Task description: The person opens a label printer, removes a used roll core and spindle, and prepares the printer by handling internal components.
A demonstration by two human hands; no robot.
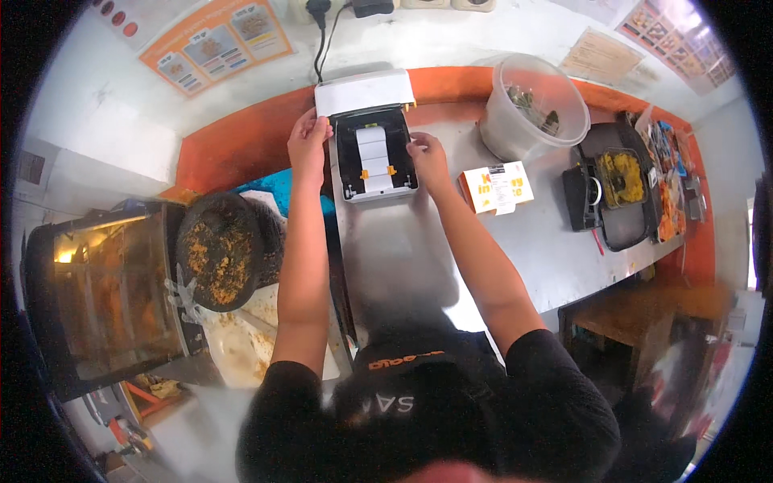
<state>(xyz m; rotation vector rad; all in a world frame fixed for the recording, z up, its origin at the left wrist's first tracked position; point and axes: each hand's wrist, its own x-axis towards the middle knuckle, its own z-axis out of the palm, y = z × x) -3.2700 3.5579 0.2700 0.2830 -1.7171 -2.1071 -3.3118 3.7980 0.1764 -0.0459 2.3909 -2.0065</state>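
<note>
A label printer (361, 196) stands on the steel counter with its white lid (364, 91) tipped up toward the wall. Inside its black body, a strip of white labels (373, 153) runs toward the front between two small yellow guides. My left hand (309, 145) grips the printer's left side near the hinge, thumb on the rim. On the opposite side, my right hand (428, 158) has its fingers curled at the right edge, partly hiding that edge. Right of that hand sits a white and orange food box (497, 187) with a paper slip on top.
A clear plastic tub (535, 113) with something leafy inside stands at the back. Farther right are a black tray with a container of yellow food (622, 179) and several packets (670, 177). On the left, a dark pan of crumbs (216, 251) lies beside a lit glass-fronted cabinet (113, 298).
</note>
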